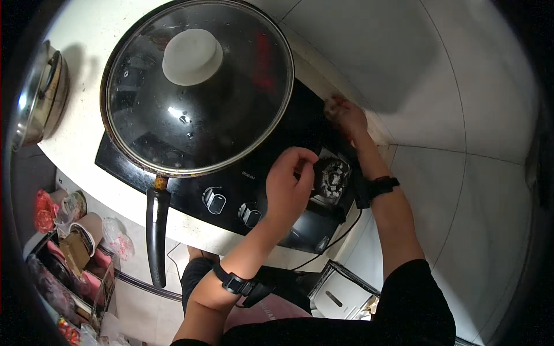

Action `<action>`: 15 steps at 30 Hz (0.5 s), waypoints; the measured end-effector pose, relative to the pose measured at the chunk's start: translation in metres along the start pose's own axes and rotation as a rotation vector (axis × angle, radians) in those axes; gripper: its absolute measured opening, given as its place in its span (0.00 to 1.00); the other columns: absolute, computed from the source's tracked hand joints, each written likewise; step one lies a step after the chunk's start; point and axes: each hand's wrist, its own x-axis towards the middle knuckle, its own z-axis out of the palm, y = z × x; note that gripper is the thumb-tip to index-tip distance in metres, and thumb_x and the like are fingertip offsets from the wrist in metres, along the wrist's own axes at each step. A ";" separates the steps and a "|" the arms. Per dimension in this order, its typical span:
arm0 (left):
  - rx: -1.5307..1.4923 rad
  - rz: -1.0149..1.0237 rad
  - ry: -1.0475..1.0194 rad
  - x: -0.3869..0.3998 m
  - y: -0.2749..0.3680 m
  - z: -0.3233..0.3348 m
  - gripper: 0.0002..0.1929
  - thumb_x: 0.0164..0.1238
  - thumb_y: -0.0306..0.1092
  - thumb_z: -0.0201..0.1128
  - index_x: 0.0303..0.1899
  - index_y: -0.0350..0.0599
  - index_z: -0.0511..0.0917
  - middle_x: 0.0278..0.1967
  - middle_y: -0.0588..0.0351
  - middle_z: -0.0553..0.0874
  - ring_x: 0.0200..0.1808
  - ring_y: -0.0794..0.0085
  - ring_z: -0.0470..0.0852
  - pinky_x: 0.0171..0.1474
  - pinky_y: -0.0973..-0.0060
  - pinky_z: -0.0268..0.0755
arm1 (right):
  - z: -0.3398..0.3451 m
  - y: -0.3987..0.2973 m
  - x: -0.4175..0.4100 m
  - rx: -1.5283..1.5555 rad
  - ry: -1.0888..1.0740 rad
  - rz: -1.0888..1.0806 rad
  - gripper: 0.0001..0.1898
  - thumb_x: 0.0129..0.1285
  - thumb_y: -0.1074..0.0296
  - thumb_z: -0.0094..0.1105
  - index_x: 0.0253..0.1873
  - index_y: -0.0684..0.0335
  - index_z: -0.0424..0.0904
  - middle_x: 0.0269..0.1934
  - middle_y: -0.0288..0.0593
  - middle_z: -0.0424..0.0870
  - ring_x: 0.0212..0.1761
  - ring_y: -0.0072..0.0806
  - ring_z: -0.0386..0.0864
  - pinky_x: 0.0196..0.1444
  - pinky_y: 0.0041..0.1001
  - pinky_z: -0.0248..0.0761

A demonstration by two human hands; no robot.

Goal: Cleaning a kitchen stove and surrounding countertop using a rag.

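My left hand (288, 184) is over the black glass gas hob (233, 188), just left of a burner (334, 178) with crumpled, silvery, foil-like material around it. Its fingers curl towards the thumb, and I see nothing between them. Farther back, my right hand (347, 116) is at the hob's rear right edge by the wall. Motion blurs its fingers; a brownish patch shows at their tips, and whether it is a held thing I cannot tell. A large frying pan (161, 184), covered by a glass lid (207, 125) with a pale knob (190, 56), sits over the hob's left part.
The pan's black handle (156, 238) juts past the counter's front edge. Two control knobs (214, 200) (249, 215) face me. Metal bowls (41, 97) stand on the white counter (82, 93) at left. Tiled wall (424, 95) rises at right. A cluttered rack (75, 277) and a white bin-like container (339, 294) are below.
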 end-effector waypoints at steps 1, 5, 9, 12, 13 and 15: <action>0.010 0.034 0.024 0.001 -0.003 0.000 0.05 0.67 0.22 0.56 0.41 0.40 0.79 0.33 0.58 0.82 0.31 0.78 0.77 0.36 0.79 0.69 | 0.000 -0.011 -0.001 -0.002 -0.003 -0.001 0.23 0.60 0.53 0.59 0.57 0.58 0.81 0.52 0.52 0.84 0.53 0.42 0.82 0.54 0.36 0.73; -0.006 -0.058 0.072 0.013 -0.007 -0.004 0.06 0.63 0.23 0.57 0.39 0.41 0.80 0.33 0.54 0.82 0.32 0.71 0.82 0.37 0.75 0.73 | 0.006 -0.049 0.000 -0.098 0.069 -0.117 0.18 0.60 0.55 0.60 0.54 0.50 0.83 0.50 0.47 0.85 0.51 0.44 0.83 0.54 0.39 0.74; 0.125 -0.081 0.083 0.018 -0.015 -0.006 0.06 0.64 0.22 0.57 0.40 0.41 0.80 0.33 0.55 0.82 0.31 0.75 0.80 0.36 0.77 0.72 | 0.020 -0.117 0.007 0.074 0.139 -0.288 0.15 0.56 0.57 0.65 0.49 0.50 0.85 0.46 0.46 0.86 0.49 0.44 0.83 0.55 0.39 0.74; 0.126 -0.046 0.077 0.021 -0.022 0.002 0.06 0.65 0.22 0.57 0.41 0.40 0.80 0.31 0.56 0.83 0.30 0.79 0.78 0.35 0.79 0.70 | 0.024 -0.145 0.026 0.210 0.183 -0.363 0.16 0.53 0.62 0.67 0.48 0.53 0.84 0.45 0.45 0.87 0.48 0.44 0.83 0.54 0.38 0.74; 0.132 -0.028 0.081 0.023 -0.023 0.003 0.06 0.65 0.22 0.57 0.41 0.40 0.80 0.31 0.57 0.83 0.30 0.79 0.78 0.35 0.79 0.70 | 0.023 -0.150 0.030 0.313 0.223 -0.425 0.16 0.52 0.65 0.68 0.47 0.55 0.84 0.46 0.45 0.87 0.48 0.43 0.84 0.54 0.38 0.75; 0.101 -0.053 0.078 0.020 -0.027 0.005 0.07 0.65 0.22 0.57 0.41 0.40 0.80 0.32 0.57 0.82 0.30 0.78 0.78 0.35 0.78 0.70 | 0.011 -0.154 0.037 0.457 0.178 -0.389 0.18 0.51 0.68 0.69 0.49 0.55 0.83 0.46 0.46 0.86 0.49 0.41 0.84 0.54 0.36 0.75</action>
